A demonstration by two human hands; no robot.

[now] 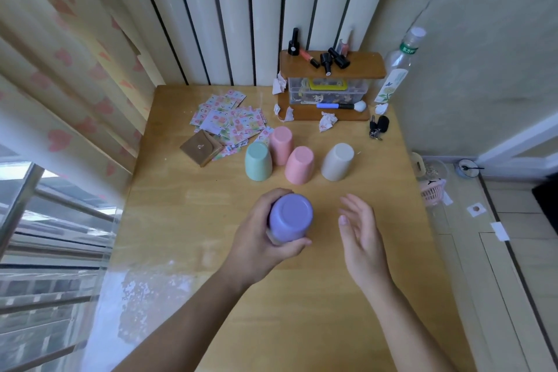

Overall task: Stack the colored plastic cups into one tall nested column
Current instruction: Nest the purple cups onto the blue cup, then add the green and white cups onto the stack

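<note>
My left hand [259,231] grips an upside-down purple cup [290,216] near the middle of the wooden table [302,296]; a beige edge shows under its rim, perhaps another cup inside. My right hand [359,228] hovers just right of it, fingers apart, holding nothing. Farther back, upside down on the table, stand a green cup [258,161], a pink cup [281,144], a second pink cup [299,165] and a cream cup [337,161].
Scattered colourful cards [229,121] and a small brown box [201,148] lie at the back left. A wooden shelf [332,65] with nail polish bottles, a clear bin, a brush, crumpled papers, keys [379,127] and a plastic bottle [398,66] crowd the back right.
</note>
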